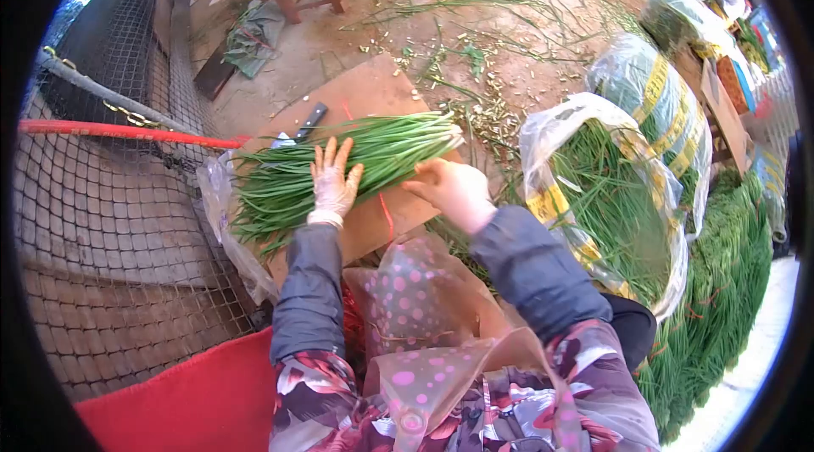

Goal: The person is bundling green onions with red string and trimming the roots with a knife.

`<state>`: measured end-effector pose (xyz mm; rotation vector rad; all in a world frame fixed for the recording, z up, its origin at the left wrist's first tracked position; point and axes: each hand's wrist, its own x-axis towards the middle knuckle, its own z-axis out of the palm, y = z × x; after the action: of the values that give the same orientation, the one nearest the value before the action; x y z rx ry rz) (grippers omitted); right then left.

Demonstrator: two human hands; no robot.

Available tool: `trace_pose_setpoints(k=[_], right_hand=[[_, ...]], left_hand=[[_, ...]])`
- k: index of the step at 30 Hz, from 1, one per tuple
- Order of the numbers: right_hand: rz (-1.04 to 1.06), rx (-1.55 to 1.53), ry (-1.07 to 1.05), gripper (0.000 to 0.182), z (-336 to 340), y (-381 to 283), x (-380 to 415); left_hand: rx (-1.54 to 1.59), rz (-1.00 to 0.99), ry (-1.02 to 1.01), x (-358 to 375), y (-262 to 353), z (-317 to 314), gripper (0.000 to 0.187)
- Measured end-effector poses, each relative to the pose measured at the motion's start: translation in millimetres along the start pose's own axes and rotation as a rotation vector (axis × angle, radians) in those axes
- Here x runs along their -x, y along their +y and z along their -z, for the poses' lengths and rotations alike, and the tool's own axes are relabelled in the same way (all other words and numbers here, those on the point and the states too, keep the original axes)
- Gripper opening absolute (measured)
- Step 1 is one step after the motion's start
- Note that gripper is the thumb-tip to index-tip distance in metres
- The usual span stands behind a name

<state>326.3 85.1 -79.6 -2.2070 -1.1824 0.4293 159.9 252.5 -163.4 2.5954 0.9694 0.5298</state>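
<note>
A thick bundle of garlic chives (386,142) lies across a brown board (373,87), white stem ends to the right. My left hand (335,181), in a thin pale glove, rests flat on the leaves with fingers spread. Beside the stem ends, my right hand (458,193) has its fingers bent together; whatever may be between them is hidden. A red string (387,216) runs beneath the bundle and shows on both sides. Behind the leaves lies a knife (312,119) with a black handle, its blade partly covered.
To the right stands an open plastic bag (543,134) of chives, with a wrapped bundle (649,83) behind it. More chives (712,316) are piled at far right. Netting (127,231) and a red bar (127,130) border the left. Trimmings (492,108) litter the floor.
</note>
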Motion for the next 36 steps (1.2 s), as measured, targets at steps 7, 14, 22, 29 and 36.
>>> trace_pose_setpoints(k=[7,14,22,29,36], right_hand=[[0.161,0.239,0.012,0.027,-72.2,-5.9,-39.3],[-0.136,-0.46,-0.861,0.023,75.7,22.6,39.5],[-0.336,-0.909,-0.022,0.089,42.6,95.9,0.9],[-0.355,-1.314,0.012,0.08,-44.0,130.5,-70.4],[-0.384,-0.96,-0.039,0.091,17.2,101.2,-55.7]], left_hand=[[-0.107,0.082,0.066,9.5,11.2,-17.4,0.063],[0.066,0.098,0.026,10.2,9.1,4.5,0.053],[-0.091,0.067,0.156,-99.9,2.9,30.7,0.027],[-0.367,0.392,-0.3,-143.7,14.3,-13.1,0.03],[-0.131,0.163,-0.082,-138.3,-15.2,-40.7,0.026]])
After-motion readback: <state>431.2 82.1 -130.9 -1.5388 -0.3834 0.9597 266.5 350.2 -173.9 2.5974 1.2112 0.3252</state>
